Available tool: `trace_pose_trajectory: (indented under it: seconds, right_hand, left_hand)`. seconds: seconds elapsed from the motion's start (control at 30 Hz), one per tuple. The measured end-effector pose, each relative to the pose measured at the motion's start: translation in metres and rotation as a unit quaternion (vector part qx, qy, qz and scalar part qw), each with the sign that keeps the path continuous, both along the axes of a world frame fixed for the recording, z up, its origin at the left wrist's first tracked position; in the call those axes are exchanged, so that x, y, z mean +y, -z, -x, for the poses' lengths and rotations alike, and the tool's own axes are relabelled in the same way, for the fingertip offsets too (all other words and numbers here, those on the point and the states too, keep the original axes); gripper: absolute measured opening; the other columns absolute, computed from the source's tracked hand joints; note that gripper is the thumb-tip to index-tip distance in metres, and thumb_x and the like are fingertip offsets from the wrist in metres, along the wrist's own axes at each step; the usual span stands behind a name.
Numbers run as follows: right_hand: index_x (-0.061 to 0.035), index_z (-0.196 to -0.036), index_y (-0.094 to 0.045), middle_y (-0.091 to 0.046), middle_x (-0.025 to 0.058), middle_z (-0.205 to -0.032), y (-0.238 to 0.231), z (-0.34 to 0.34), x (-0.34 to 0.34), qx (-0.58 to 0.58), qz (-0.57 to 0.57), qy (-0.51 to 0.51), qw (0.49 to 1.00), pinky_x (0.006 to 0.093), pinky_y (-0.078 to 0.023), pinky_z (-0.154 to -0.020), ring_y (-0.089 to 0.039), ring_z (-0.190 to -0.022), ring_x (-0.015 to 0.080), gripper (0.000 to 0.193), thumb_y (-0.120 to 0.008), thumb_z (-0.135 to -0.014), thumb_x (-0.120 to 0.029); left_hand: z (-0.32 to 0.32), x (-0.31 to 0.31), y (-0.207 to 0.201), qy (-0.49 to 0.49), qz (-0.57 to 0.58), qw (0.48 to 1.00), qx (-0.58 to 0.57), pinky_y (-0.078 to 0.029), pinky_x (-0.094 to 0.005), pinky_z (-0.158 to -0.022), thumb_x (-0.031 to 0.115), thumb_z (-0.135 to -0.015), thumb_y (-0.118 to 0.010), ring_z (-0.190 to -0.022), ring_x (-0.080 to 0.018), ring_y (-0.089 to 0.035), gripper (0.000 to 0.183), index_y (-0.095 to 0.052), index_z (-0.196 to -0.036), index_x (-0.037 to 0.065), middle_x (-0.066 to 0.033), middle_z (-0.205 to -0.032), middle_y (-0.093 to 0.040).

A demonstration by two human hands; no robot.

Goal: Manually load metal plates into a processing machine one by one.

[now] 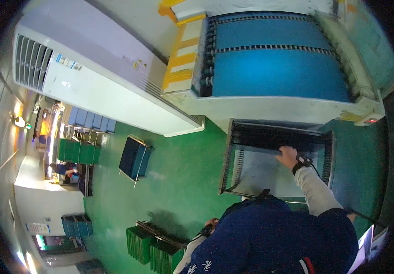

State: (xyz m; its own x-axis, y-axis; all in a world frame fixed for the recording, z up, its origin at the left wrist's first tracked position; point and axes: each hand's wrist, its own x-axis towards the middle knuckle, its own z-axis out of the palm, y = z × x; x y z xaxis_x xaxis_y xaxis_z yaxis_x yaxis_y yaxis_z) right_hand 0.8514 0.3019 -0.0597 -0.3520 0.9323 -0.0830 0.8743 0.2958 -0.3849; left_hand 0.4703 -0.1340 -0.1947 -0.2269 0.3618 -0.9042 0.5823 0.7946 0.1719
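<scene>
Right hand [288,155], fingers curled over a thin panel [270,171] half seated in the slotted rack [329,155] below the blue conveyor [274,68]. Left hand [211,224] near, low; finger state cannot be told.

Bright indoor light, cool blue-green cast, heavy fisheye bending, dark vignette corners, soft far detail

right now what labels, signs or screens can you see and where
Small stickers: on the long white cabinet's side, near its right end, yellow and pale.
Blue label strip: on the same cabinet, by the vent grille.
Wall notice: lower left, white rectangle with blue edging.
Red indicator light: right corner of the blue-topped machine.
</scene>
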Motion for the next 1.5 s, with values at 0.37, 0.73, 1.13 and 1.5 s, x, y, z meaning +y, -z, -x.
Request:
trace_pose_trajectory:
  seconds: [0.37, 0.73, 1.13, 1.5]
  right_hand:
    - [-0.0042, -0.082, -0.062, -0.062, 0.0171, -0.08, 0.104, -0.027, 0.01, -0.042, 0.011, -0.019, 0.999, 0.0447, -0.047, -0.064, -0.06, -0.074, 0.0338, 0.017, -0.059, -0.074, -0.019]
    - [0.0012, -0.086, -0.06, -0.06, 0.0211, -0.085, 0.114, -0.032, 0.02, -0.099, 0.026, -0.091, 0.991, 0.0442, -0.045, -0.072, -0.057, -0.084, 0.0386, 0.024, -0.065, -0.073, -0.018]
    - [-0.006, -0.076, -0.059, -0.059, 0.0108, -0.074, 0.159, -0.049, 0.033, 0.0, -0.269, -0.171, 0.948, 0.039, -0.048, -0.061, -0.058, -0.07, 0.0299, 0.026, -0.059, -0.078, -0.032]
    - [0.0022, -0.085, -0.056, -0.056, 0.0205, -0.082, -0.095, -0.046, 0.007, -0.093, -0.088, -0.043, 0.991, 0.0501, -0.04, -0.069, -0.053, -0.082, 0.0404, 0.026, -0.063, -0.075, -0.021]
  left_hand:
    - [-0.023, 0.013, -0.061, -0.138, 0.001, 0.99, -0.005, -0.047, -0.0342, -0.065, 0.02, -0.068, -0.066, -0.07, -0.018, -0.062, 0.016, -0.064, -0.08, 0.01, -0.007, -0.071, -0.063]
    - [-0.038, 0.01, -0.047, -0.098, -0.086, 0.986, 0.103, -0.047, -0.0476, -0.069, 0.021, -0.077, -0.05, -0.081, -0.0369, -0.061, 0.025, -0.064, -0.09, 0.005, -0.0194, -0.093, -0.063]
    - [-0.019, 0.001, 0.044, -0.224, -0.172, 0.942, 0.183, -0.047, -0.045, -0.078, 0.024, -0.074, -0.053, -0.087, -0.0368, -0.057, 0.026, -0.057, -0.094, 0.008, -0.0171, -0.088, -0.061]
    - [-0.011, 0.078, -0.044, -0.041, -0.096, 0.976, 0.192, -0.041, -0.0432, -0.091, 0.035, -0.083, -0.05, -0.104, -0.0323, -0.055, 0.041, -0.052, -0.12, 0.016, -0.0128, -0.11, -0.059]
